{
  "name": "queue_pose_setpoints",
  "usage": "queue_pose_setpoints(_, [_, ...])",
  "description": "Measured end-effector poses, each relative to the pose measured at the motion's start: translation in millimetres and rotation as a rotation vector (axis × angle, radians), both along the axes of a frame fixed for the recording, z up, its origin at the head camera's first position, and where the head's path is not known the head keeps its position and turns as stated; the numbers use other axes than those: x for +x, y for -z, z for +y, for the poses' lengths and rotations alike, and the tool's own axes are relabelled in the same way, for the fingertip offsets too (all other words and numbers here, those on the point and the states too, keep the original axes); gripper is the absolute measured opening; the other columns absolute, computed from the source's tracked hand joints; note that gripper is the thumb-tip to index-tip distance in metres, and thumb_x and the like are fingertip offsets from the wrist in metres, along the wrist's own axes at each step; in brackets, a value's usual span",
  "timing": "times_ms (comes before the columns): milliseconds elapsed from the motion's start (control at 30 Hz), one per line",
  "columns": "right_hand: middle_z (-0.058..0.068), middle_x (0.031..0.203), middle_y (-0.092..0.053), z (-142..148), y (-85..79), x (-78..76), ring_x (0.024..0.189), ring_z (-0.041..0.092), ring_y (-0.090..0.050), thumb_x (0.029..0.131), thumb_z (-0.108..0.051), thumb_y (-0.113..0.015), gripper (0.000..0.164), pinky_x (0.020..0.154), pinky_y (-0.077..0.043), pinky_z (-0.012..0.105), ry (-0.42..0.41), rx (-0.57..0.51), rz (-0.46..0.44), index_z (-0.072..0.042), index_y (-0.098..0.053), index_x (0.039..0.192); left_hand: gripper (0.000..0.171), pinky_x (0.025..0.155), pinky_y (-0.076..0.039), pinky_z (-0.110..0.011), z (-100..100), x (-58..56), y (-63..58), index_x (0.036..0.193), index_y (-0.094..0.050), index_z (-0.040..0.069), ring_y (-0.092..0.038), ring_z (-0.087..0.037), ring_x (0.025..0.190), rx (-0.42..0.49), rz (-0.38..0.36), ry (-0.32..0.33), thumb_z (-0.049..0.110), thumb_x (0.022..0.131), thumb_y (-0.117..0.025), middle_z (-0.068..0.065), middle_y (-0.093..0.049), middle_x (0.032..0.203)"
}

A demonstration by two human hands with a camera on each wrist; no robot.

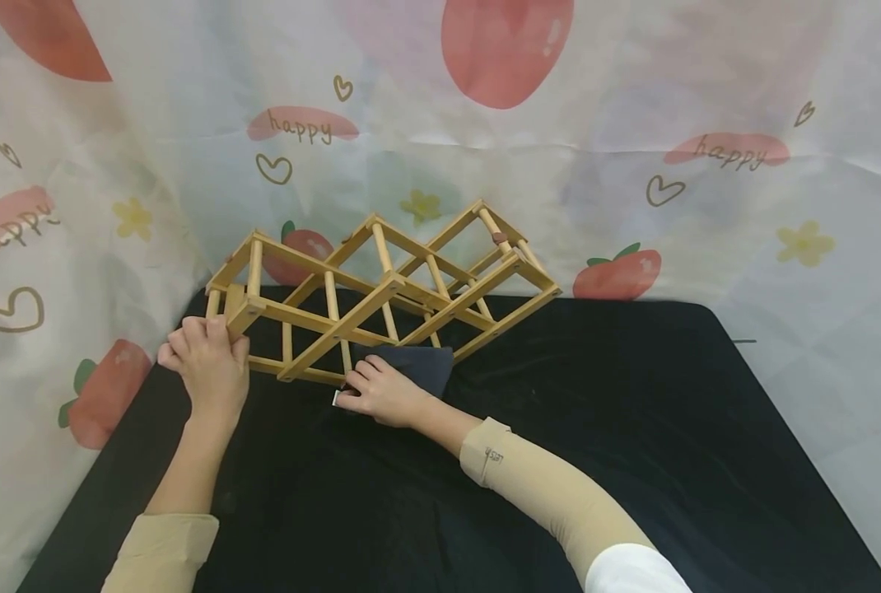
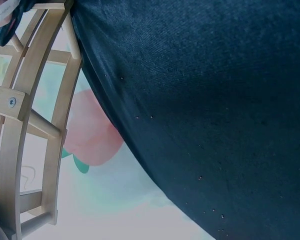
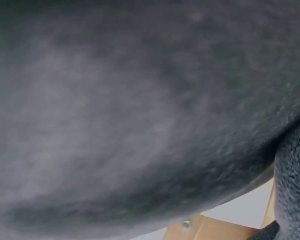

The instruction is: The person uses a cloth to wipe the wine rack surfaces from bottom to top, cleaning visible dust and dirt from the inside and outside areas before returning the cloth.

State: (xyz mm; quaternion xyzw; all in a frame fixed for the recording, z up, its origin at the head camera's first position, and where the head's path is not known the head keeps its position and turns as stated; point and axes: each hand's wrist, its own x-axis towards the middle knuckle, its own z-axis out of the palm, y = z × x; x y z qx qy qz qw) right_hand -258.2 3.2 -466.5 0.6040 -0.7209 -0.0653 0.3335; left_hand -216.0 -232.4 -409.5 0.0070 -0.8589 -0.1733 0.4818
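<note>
A light wooden folding lattice rack [image 1: 392, 282], made of crossed slats and round dowels, is tilted above the black-covered table. My left hand [image 1: 211, 362] grips its near left end, fingers over the wood. In my right hand [image 1: 384, 391] is a dark grey cloth [image 1: 433, 371], held against the rack's lower front edge; a white tag [image 1: 335, 399] sticks out by the thumb. The left wrist view catches the rack [image 2: 12, 145] and a bit of the cloth [image 2: 10, 32] in its corner. Close up, the cloth [image 3: 115, 100] fills most of the right wrist view, hiding the fingers.
Black fabric covers the table [image 1: 633, 428], its far edge meeting a printed curtain [image 1: 559, 181] behind the rack. The curtain also hangs along the left and right sides. Small specks lie on the black fabric in the left wrist view.
</note>
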Motion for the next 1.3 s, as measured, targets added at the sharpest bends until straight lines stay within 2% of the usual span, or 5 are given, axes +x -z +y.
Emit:
queue_pose_setpoints(167, [0.001,0.087,-0.056,11,1.6,-1.9,0.078,0.017,-0.050,0.094,-0.015,-0.042,0.015,0.078,-0.040,0.033,-0.031,-0.071,0.008,-0.020,-0.056,0.096,0.015,0.073,-0.015,-0.055,0,-0.1,0.9,0.092,-0.042,0.000,-0.030,-0.043,0.079,0.001,-0.006,0.000,0.002,0.080,-0.051,-0.021,-0.036,0.086])
queue_pose_setpoints(333, [0.002,0.084,-0.057,18,3.3,-6.7,0.070,0.017,-0.050,0.097,-0.012,-0.034,0.026,0.070,-0.041,0.033,-0.074,-0.183,0.089,-0.018,-0.057,0.086,0.015,0.074,-0.015,-0.055,-1,0.1,1.3,0.093,-0.041,0.000,-0.030,-0.043,0.079,-0.003,-0.011,-0.005,0.001,0.081,-0.051,-0.021,-0.036,0.087])
queue_pose_setpoints(600, [0.004,0.080,-0.060,32,-2.8,-12.7,0.066,0.018,-0.049,0.094,-0.008,-0.039,0.023,0.065,-0.042,0.033,-0.097,-0.377,0.151,-0.015,-0.053,0.076,0.011,0.073,-0.015,-0.055,0,0.9,-1.0,0.090,-0.043,-0.001,-0.032,-0.044,0.079,0.005,-0.012,-0.004,0.002,0.082,-0.049,-0.023,-0.037,0.087])
queue_pose_setpoints(900, [0.005,0.080,-0.059,46,-9.4,-14.1,0.068,0.019,-0.051,0.084,-0.003,-0.051,0.013,0.069,-0.043,0.035,-0.033,-0.367,0.138,-0.012,-0.051,0.075,0.010,0.074,-0.015,-0.055,0,1.1,-0.1,0.090,-0.043,-0.002,-0.031,-0.044,0.079,0.012,-0.011,-0.001,0.003,0.082,-0.048,-0.024,-0.038,0.087])
queue_pose_setpoints(1300, [0.006,0.084,-0.060,46,-4.0,-19.0,0.072,0.020,-0.052,0.087,-0.007,-0.050,0.010,0.070,-0.043,0.035,-0.047,-0.364,0.117,-0.012,-0.053,0.078,0.012,0.073,-0.015,-0.054,1,-0.1,-0.9,0.089,-0.041,0.000,-0.030,-0.043,0.078,0.015,-0.001,0.005,0.002,0.081,-0.049,-0.022,-0.037,0.086])
